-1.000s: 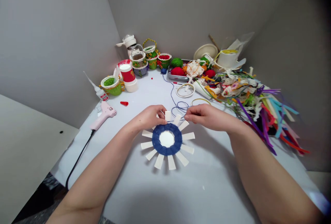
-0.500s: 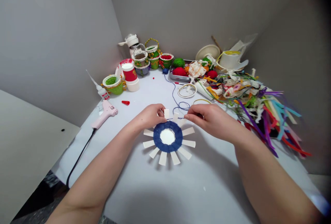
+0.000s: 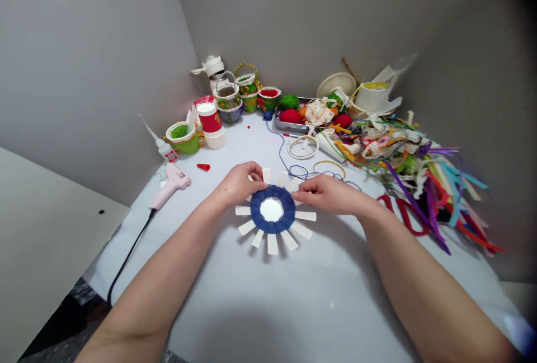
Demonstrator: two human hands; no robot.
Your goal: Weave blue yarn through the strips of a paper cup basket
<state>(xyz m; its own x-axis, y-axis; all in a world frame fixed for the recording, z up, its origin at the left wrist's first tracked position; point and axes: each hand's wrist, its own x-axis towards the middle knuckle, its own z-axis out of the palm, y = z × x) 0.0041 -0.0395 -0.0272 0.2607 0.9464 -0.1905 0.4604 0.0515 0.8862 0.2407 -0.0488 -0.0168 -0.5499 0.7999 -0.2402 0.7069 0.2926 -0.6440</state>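
A paper cup cut into white strips that spread like rays, woven round with blue yarn (image 3: 272,225), is held above the table in front of me. Its round bottom (image 3: 271,209) shows white in the middle. My left hand (image 3: 246,179) is closed, pinching the upper left edge of the woven ring beside a strip. At the upper right edge, my right hand (image 3: 323,192) has its fingers pinched against the ring and strips, with the blue yarn end between them; the fingertips partly hide it. Loose blue yarn (image 3: 298,171) curls on the table behind the cup.
On the left lie a pink glue gun (image 3: 170,187), a glue bottle (image 3: 166,150) and a red cap (image 3: 203,167). Small woven baskets (image 3: 229,100) and a metal tray (image 3: 289,126) of yarn balls stand behind. Right are red-handled scissors (image 3: 405,215) and colourful strips (image 3: 436,195).
My right hand has moved left and slightly down to the ring, bringing the yarn against it. The woven cup has turned a little and risen slightly in view, with my left hand following.
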